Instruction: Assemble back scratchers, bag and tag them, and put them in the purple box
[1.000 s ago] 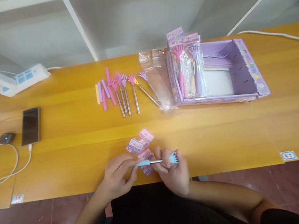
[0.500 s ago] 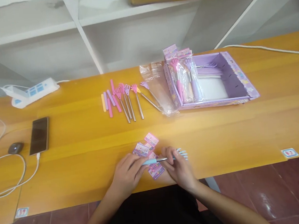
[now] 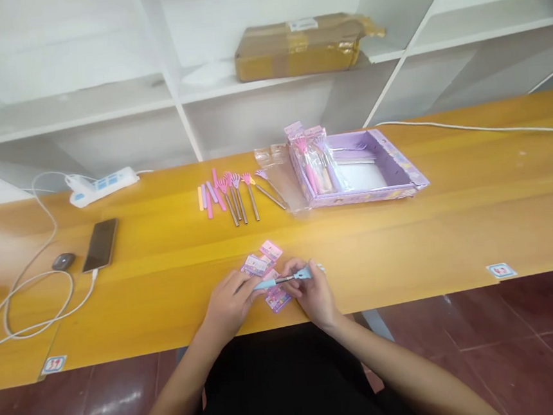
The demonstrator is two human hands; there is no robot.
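In the head view, find the blue claw-headed scratcher [image 3: 303, 273] near the lower centre of the frame, over the printed cards [image 3: 278, 299]. See its handle [image 3: 265, 284] pinched in the fingers of the left hand [image 3: 229, 302], and its claw end pinched in the right hand [image 3: 319, 300]. Judge it light, with a stiff, smooth, perhaps slippery metal rod [image 3: 283, 280], and with thin, more fragile tines. Better to hold by handle and claw base, without pressing on the tines.
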